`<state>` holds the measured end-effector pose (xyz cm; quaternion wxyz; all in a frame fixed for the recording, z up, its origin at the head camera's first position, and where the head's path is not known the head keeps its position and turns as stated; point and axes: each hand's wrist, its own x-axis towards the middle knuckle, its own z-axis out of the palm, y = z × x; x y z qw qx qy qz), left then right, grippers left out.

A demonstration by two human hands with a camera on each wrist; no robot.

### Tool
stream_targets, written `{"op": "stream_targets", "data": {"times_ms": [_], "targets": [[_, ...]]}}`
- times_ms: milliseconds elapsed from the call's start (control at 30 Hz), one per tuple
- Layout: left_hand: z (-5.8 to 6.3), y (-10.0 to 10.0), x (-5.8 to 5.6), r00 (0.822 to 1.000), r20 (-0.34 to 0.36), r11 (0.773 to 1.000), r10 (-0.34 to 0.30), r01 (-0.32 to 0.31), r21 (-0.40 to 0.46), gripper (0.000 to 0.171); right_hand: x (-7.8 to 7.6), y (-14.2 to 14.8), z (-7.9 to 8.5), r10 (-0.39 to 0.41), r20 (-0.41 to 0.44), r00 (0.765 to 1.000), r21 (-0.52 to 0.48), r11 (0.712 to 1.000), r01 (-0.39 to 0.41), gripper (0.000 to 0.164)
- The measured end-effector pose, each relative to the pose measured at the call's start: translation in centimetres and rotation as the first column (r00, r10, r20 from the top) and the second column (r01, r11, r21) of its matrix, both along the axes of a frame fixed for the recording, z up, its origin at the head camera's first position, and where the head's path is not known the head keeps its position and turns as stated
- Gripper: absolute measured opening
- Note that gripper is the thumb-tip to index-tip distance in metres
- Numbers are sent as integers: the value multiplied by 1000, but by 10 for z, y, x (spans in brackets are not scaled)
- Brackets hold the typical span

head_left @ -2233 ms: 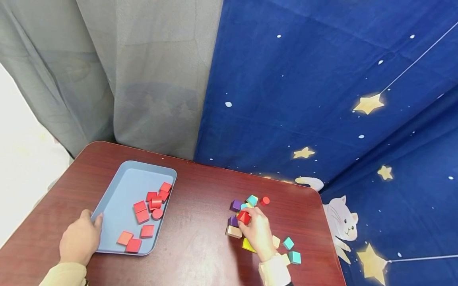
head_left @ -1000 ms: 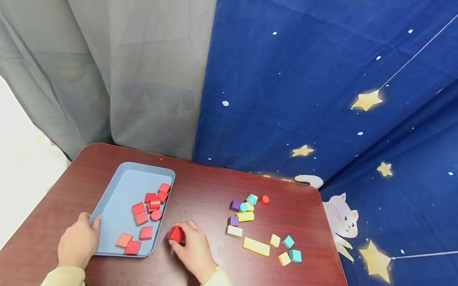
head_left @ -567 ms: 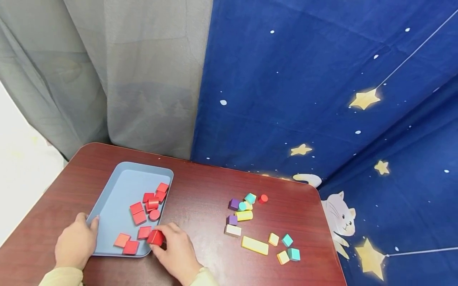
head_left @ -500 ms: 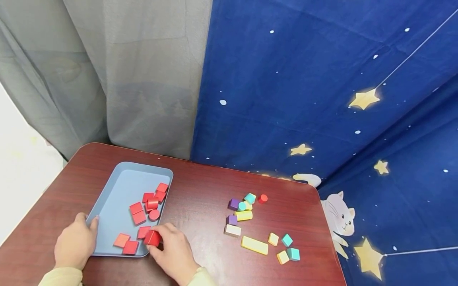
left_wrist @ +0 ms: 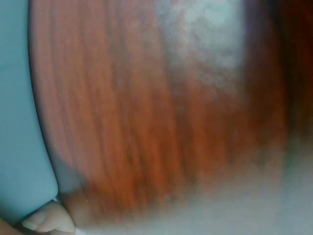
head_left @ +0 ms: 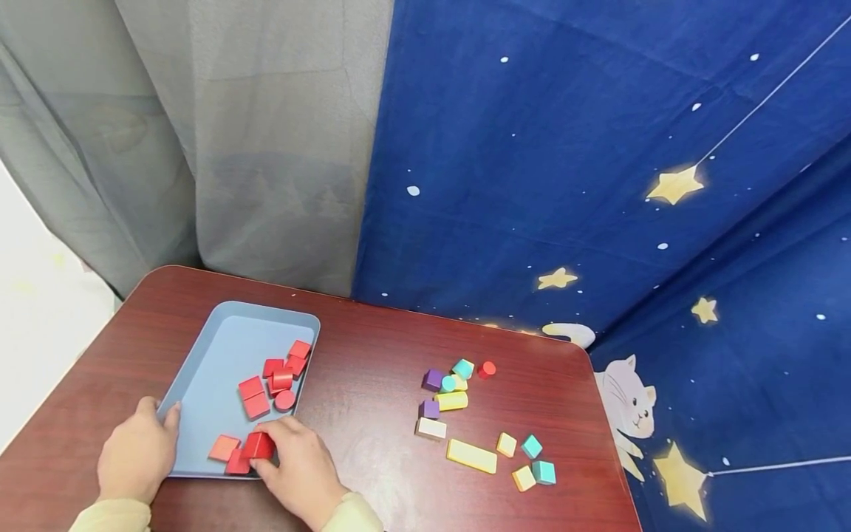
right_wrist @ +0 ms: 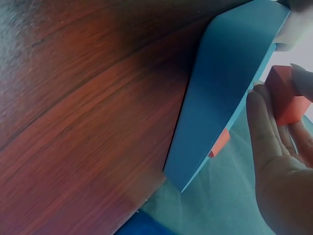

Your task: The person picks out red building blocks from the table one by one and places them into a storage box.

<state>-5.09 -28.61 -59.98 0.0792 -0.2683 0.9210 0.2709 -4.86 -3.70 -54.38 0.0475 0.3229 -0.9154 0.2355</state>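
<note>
A blue-grey tray [head_left: 226,332] lies on the left of the table, with several red blocks [head_left: 255,406] in it, some square and some round. My left hand [head_left: 136,451] grips the tray's left rim, thumb on the inner side. In the left wrist view, a fingertip [left_wrist: 36,220] shows by the tray's edge. My right hand [head_left: 302,462] pinches a red block [head_left: 259,445] over the tray's near right corner, above other red pieces. The right wrist view shows this red block [right_wrist: 286,93] between thumb and fingers, beyond the tray wall [right_wrist: 230,73].
Right of the tray, a loose group holds purple cubes [head_left: 433,380], teal pieces [head_left: 463,369], a yellow cylinder [head_left: 452,400], a pale block [head_left: 431,428] and a red cylinder [head_left: 487,369]. Nearer lie a long yellow block [head_left: 472,456] and several small cubes [head_left: 544,473]. Curtains [head_left: 286,148] hang behind.
My right hand has carried the red block leftward from the coloured group, across the table, to over the tray. My left hand has stayed on the tray's rim.
</note>
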Motion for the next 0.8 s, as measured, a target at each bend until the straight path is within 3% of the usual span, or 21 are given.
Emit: {"op": "stream_targets", "data": {"times_ms": [400, 800], "targets": [[-5, -3, 3, 999, -38, 1000, -10, 10, 7, 61, -2, -18, -16, -38, -80, 996, 27, 999, 40, 34], [-3, 0, 1, 1000, -27, 1000, -14, 15, 4, 61, -4, -23, -21, -54, -119, 991, 69, 996, 62, 33]]}}
